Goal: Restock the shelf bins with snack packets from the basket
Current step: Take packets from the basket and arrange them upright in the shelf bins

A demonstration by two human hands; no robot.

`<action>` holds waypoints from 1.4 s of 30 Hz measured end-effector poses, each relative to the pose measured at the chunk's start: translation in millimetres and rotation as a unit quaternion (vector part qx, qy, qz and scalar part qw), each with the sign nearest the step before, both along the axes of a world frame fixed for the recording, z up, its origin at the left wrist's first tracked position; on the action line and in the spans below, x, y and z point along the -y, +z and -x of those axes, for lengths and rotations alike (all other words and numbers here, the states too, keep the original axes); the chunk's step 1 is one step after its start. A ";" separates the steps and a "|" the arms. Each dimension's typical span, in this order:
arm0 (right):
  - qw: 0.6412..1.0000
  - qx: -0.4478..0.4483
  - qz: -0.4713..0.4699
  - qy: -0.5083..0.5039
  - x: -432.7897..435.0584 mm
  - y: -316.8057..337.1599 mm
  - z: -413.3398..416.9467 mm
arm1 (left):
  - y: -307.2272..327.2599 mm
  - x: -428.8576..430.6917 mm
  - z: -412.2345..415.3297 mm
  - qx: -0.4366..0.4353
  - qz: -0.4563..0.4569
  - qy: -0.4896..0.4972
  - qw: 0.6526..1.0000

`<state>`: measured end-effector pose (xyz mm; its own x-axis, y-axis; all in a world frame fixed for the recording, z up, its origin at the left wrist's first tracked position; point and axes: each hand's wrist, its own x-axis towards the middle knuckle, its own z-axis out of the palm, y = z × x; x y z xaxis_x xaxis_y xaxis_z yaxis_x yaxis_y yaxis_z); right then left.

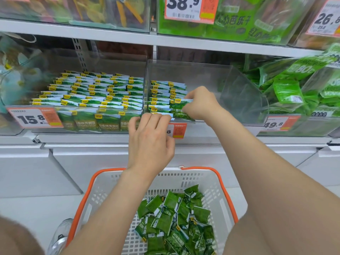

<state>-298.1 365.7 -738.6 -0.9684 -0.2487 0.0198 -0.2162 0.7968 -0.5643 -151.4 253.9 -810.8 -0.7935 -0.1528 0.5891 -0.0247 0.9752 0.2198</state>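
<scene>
Nearest: white basket (114, 190) with an orange rim, on the floor between the forearms. Loose green snack packets (174, 218) are heaped in its right half; the left half of its floor is bare. A pale shoe (60, 234) sits just beside its left corner.

Mid: left hand (150, 138) rests at the front lip of the clear centre bin (202, 74), fingers bent over the edge onto the front row. Cannot tell whether its grip holds anything. It half covers an orange-and-white tag (176, 130); only an "8" shows.

Right hand (200, 105) is inside the same bin, its grip pinching one green packet (181, 111) by the top edge. It is printed "原味", with small English below, partly hidden.

Upright rows of stocked packets (161, 96) fill that bin's left part. Its right part is open down to the slanted clear wall.

Left neighbour bin is packed full with garlic packets (99, 124), marked "Peas Garlic Flavor", price tag "15.8" (35, 117). On the right, larger green bags (294, 85), tag "49.8" (277, 124).

Far, upper shelf: tag "38.9" (185, 6).
</scene>
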 end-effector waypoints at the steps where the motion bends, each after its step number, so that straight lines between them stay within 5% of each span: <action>1: 1.000 0.009 -0.017 0.001 4.6 1.9 4.5 | 1.1 -1.2 1.6 -0.006 -0.003 0.007 1.000; 6: 0.993 0.011 -0.115 0.020 26.0 -5.4 27.1 | 5.5 -2.9 10.1 -0.004 -0.006 0.005 1.000; 13: 0.986 -0.115 -0.115 -0.037 33.1 -14.4 35.9 | 9.9 -1.7 18.1 0.021 0.001 0.033 0.999; 22: 0.985 -0.083 -0.146 0.034 21.8 -15.6 24.8 | 1.8 -1.4 17.8 -0.004 -0.033 0.003 0.999; 33: 0.955 -0.255 -0.114 0.100 -22.0 13.4 -89.3 | -29.8 -18.6 -5.6 -0.250 -0.023 -0.045 0.967; 36: 0.956 -0.157 -0.194 0.153 -34.8 1.6 -124.2 | -63.4 -19.0 -10.9 -0.146 -0.025 -0.121 0.982; 39: 0.927 -0.073 -0.290 0.226 -39.3 -25.8 -141.1 | -99.0 -25.1 -23.6 0.049 -0.045 -0.141 0.988; 42: 0.878 -0.006 -0.378 0.293 -38.6 -58.3 -151.8 | -131.5 -30.3 -33.8 0.275 -0.059 -0.119 0.952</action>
<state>-146.3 404.3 -797.0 -0.6706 -0.6503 -0.3569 -0.7163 0.6928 0.0835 -117.6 284.2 -942.3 -0.9974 0.0302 0.0652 0.0510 0.9371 0.3454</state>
